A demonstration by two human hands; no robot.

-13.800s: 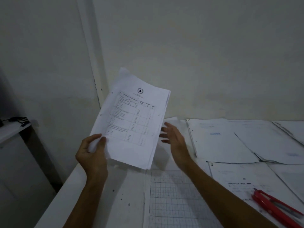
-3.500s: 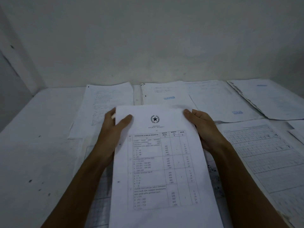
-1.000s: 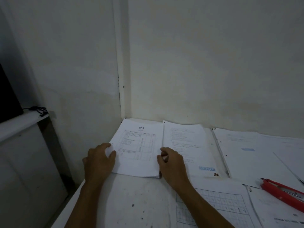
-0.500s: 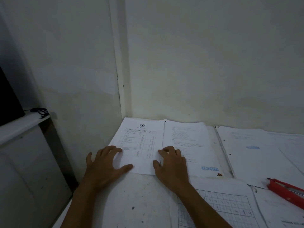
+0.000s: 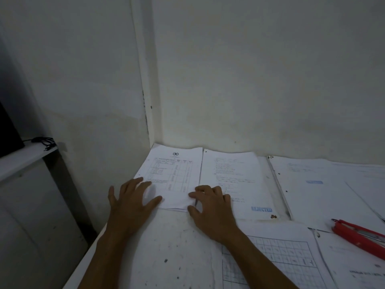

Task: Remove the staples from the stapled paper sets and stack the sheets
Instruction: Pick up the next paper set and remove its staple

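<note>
A: Where is the stack of sheets (image 5: 174, 176) sitting?

B: It is lying flat in the far left corner of the worktop (image 5: 173, 247), right where the two walls are meeting. The top page is showing a star emblem and a printed table.

A: What is the left hand (image 5: 130, 202) doing?

B: It is resting palm down over the stack's near left corner, with the fingers spread and straight and the thumb reaching across the near edge. Its grip is open, holding nothing.

A: And the right hand (image 5: 210, 207)?

B: It is sitting at the stack's near right corner. The fingers are bending at the knuckles, with the tips touching the paper's right edge and the thumb lying by the near edge. I cannot tell whether that grip is pinching the sheets or only pressing against them.

A: What is lying beside the stack?

B: A second paper set (image 5: 233, 180) is lying just to the right, touching or nearly touching, with a blue stamp near its near edge. A few small brown bits (image 5: 273, 216) are sitting by its near right corner. More papers are spreading out to the right, a sheet with a grid (image 5: 277, 259) is lying near the right forearm, and a red tool (image 5: 358, 234) is resting on papers at the right edge.
</note>
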